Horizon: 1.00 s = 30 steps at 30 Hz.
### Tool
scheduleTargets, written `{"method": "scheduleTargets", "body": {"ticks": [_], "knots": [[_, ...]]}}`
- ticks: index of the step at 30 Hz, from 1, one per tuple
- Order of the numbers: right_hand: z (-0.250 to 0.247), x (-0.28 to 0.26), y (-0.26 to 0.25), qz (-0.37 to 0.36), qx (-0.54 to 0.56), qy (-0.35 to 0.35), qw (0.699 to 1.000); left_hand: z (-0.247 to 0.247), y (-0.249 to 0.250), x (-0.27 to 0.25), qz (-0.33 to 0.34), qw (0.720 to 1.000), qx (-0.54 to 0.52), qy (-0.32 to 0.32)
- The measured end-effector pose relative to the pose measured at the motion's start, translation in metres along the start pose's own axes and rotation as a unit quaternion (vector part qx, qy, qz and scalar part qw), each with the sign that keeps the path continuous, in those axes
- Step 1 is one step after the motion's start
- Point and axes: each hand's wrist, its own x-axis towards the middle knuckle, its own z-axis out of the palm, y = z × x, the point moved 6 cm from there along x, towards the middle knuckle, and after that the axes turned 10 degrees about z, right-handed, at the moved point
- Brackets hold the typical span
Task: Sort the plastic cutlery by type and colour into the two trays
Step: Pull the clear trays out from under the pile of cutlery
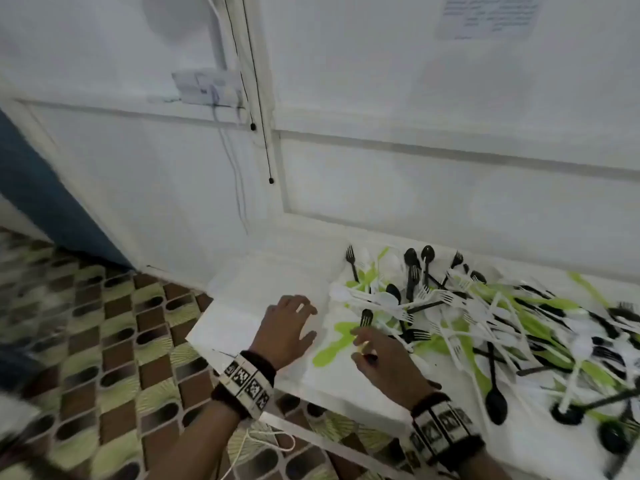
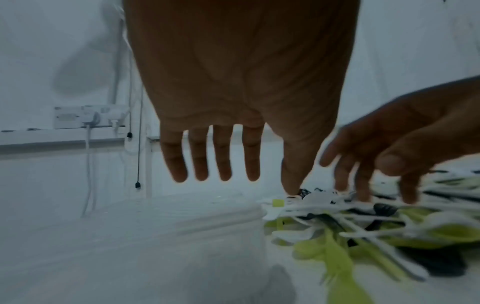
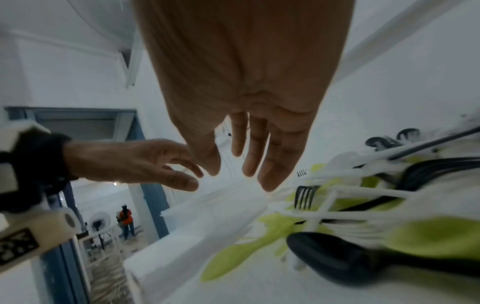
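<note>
The mixed cutlery pile (image 1: 485,323) of black, white and green pieces lies on the right of the worktop (image 1: 346,375), directly beyond the right hand (image 1: 384,355). That hand is the nearer one, its fingers (image 3: 272,164) straight, apart and holding nothing. A black fork (image 1: 366,318) lies just beyond them, long axis running near to far, tines pointing far. The left hand (image 1: 287,327) hovers with spread, empty fingers over the white tray (image 1: 235,327), left of the pile.

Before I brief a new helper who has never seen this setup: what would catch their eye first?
A tangled heap of black, white and lime-green plastic cutlery sprawls across the white table, to the right. Both hands hover at its left edge: the left hand spread and empty, the right hand beside a black fork.
</note>
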Motion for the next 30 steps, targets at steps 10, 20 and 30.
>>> {"method": "scheduleTargets", "body": {"ticks": [10, 20, 30], "knots": [[0.039, 0.111, -0.003, 0.033, -0.084, -0.047, 0.995, 0.032, -0.012, 0.044, -0.085, 0.978, 0.073, -0.176], [0.033, 0.135, 0.021, 0.029, -0.209, -0.101, 0.972, 0.045, -0.005, 0.048, -0.057, 0.963, 0.148, -0.219], [0.052, 0.132, -0.006, -0.014, -0.031, -0.106, 0.994, 0.05, -0.006, 0.041, -0.044, 0.959, 0.206, -0.189]]}}
